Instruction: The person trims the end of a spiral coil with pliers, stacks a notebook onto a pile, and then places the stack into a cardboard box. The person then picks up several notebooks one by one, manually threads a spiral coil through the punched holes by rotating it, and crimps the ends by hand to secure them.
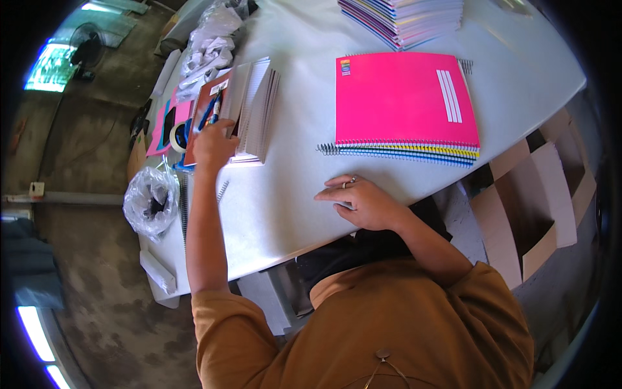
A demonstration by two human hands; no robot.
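Note:
My left hand (212, 144) reaches to the left side of the white table (304, 188) and grips the top sheets of a stack of punched paper blocks (254, 110). My right hand (363, 201) rests flat on the bare table, fingers spread, a ring on one finger, holding nothing. Just beyond it lies a stack of spiral-bound notebooks with a pink cover on top (403, 97). A brown cover with pens on it (208, 110) lies under my left hand's far side.
A taller pile of coloured notebooks (402, 19) stands at the far edge. A clear plastic bag (152, 201), a tape roll (176, 137), pink sheets and crumpled white paper (207, 52) crowd the left end. Cardboard pieces (531, 201) lie on the floor at right.

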